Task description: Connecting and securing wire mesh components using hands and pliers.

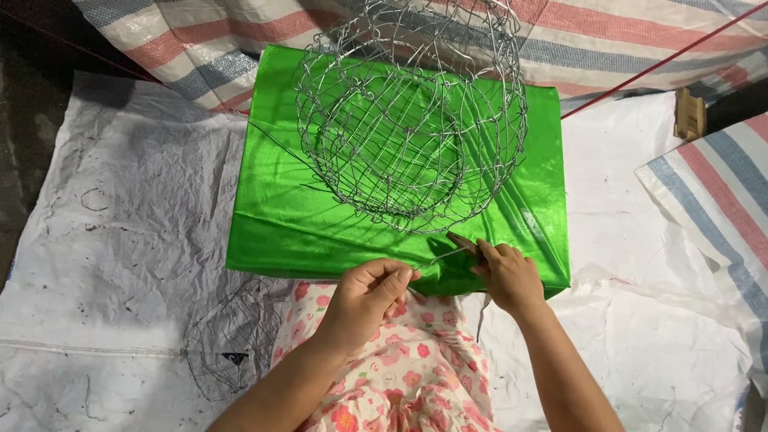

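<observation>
Both grips act on one thin wire strand (pixel 436 258). Head view: left hand (pixel 370 298) is curled into a loose fist, thumb and forefinger pinched shut on the near end of the strand. Right hand (pixel 506 274) is closed around a small tool (pixel 462 242), seemingly pliers, whose tip meets the strand's far end; the tool's kind cannot be told for certain.

The strand runs between the two hands, just above the near edge of a shiny green cloth (pixel 288 216) that covers a flat rectangular block. A round wire mesh basket (pixel 412 120) stands on that cloth, its open frame tilted toward the camera, its lower rim just beyond the right hand's tool.

Under the cloth lies a white woven sheet (pixel 120 240), creased and marked with dark smudges. A second, flattened piece of wire mesh (pixel 228 344) lies on the sheet near the left forearm. A striped tarpaulin (pixel 624 40) lies beyond the basket. The person's lap shows a floral garment (pixel 408 368).
</observation>
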